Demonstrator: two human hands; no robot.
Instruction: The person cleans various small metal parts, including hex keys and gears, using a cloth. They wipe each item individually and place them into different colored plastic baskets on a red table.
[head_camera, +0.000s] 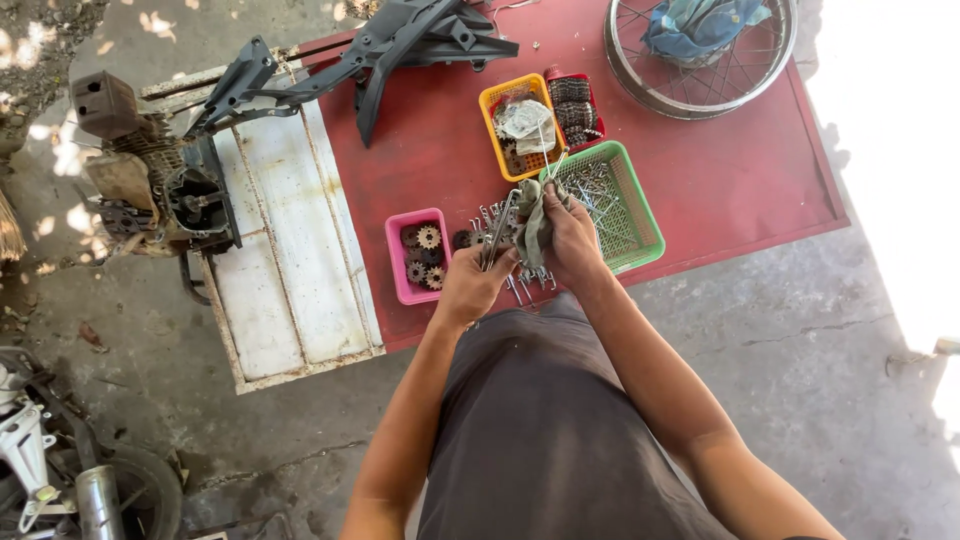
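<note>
Head view: left hand (470, 285) clamps a bundle of spokes (497, 232) just left of the green basket (640, 225), right hand (570, 235) grips a rag (530, 215) around them; I'd wipe lengthwise, bundle tight.

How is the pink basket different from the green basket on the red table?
The pink basket is smaller and holds toothed sprockets; the green basket is larger and holds thin metal spokes. The pink basket sits left of the person's hands, the green basket to their right, by the right hand. Both are rectangular plastic baskets.
</note>
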